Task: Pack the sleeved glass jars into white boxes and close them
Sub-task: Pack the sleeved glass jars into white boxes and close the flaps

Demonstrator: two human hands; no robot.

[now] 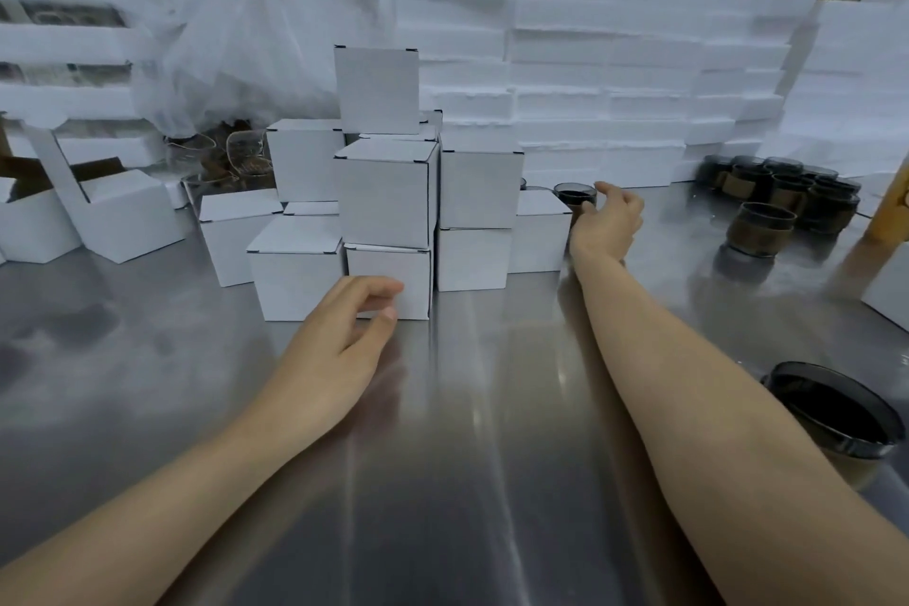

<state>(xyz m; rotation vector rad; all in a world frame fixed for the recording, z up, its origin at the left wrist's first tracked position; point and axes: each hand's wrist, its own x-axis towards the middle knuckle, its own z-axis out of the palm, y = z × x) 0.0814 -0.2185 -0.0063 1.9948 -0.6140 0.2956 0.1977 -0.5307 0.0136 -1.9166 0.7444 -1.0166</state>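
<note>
dark glass jar [574,195], brown sleeve, white boxes [386,192]

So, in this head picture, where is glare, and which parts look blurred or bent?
Head view: glare streaks run down the steel table; the foam stacks behind look soft and overexposed; the wide lens bends the edges; the left hand is sharp, the right hand slightly soft.

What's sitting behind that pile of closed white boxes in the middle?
Behind the boxes rises a wall of stacked white foam sheets, with clear plastic bags to its left. Whatever lies low directly behind the pile is hidden by it.
</note>
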